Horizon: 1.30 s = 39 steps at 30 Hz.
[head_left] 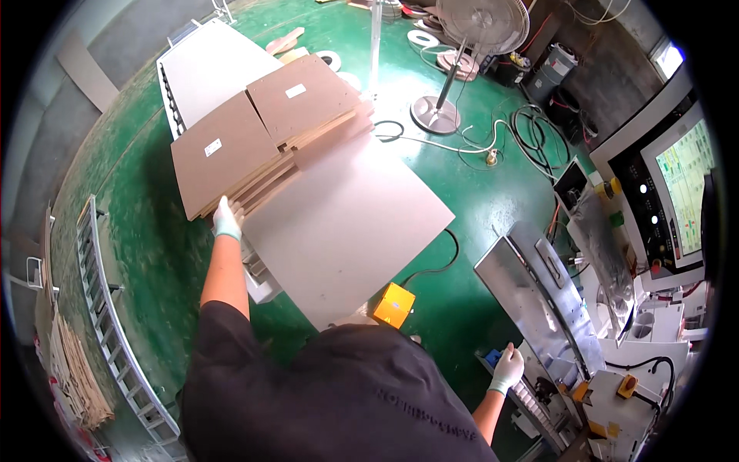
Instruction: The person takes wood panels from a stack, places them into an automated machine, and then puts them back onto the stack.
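Brown fibreboard panels (223,158) lie in two stacks by the white bed (215,61), presumably flat for stability. Our left hand (227,219), fingers loosely bent, meets a near corner, perhaps steadying it; right hand (507,369) half-curled below the silver machine cover (517,283). We cannot tell either's grip.

Board stacks (223,158), two: side by side, on near end of long table (219,61). Large panel (350,231): right of stacks. Box (394,306): beside panel's near edge. Fan (481,27): on floor (477,181), beyond panel. Ladder (113,314): far left. Screen (687,185): far right.
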Tool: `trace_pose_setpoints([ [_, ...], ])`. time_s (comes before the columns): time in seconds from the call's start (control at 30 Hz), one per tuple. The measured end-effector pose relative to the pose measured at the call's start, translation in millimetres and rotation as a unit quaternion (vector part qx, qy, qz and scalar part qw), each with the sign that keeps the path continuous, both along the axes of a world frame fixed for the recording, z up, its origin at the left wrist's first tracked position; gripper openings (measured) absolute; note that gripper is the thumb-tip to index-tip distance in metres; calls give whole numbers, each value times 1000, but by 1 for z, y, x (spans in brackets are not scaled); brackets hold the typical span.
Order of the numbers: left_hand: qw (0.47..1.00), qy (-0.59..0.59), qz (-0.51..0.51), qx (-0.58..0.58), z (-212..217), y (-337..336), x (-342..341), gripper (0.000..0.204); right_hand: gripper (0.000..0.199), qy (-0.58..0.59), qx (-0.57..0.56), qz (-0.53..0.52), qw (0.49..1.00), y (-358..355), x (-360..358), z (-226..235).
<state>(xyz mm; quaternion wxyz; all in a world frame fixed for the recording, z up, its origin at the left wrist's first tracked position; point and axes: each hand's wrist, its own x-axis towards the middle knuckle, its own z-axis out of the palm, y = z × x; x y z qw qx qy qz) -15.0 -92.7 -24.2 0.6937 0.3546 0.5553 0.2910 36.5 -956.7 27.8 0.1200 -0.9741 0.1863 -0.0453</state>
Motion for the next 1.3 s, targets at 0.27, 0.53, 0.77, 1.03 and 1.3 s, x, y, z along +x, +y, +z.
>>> trace_pose_setpoints([
  [0.27,975,-152,-89,-132,24,-41,127,64,52,38,-40,-1,998,28,8,6],
  [0.53,990,-118,59,-50,12,-57,122,52,48,49,-38,7,998,33,15,6],
  [0.77,981,-181,-16,-60,6,-142,30,50,45,74,-52,-18,996,38,13,12],
  [1.03,937,-318,140,-45,30,-109,-18,49,48,60,-11,34,998,22,15,2],
  [1.3,961,-273,-46,23,113,-174,-137,49,45,51,59,93,993,8,16,0],
])
